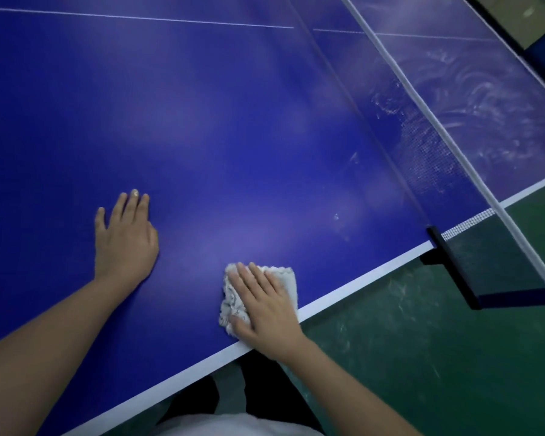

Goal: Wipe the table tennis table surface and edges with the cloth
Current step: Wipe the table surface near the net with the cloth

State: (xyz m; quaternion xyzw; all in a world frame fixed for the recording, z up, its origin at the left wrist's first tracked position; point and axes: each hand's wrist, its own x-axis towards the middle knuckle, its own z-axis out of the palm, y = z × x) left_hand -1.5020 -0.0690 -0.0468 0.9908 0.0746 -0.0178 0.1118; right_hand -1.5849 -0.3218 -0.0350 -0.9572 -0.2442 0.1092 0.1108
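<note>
My right hand point(266, 305) presses the cloth point(233, 297) flat-fingered near the table point(202, 121) edge; my left hand point(125, 239) rests flat, fingers released, on the blue.

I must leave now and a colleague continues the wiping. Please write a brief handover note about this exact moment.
Left hand: open, flat on the bare table, holding nothing.
Right hand: straight fingers press the cloth onto the table, beside the white edge stripe.
Done: the surface around the hands looks free of smears.
Left: small white marks near the net, heavy smears on the far half, probably the edges.
</note>
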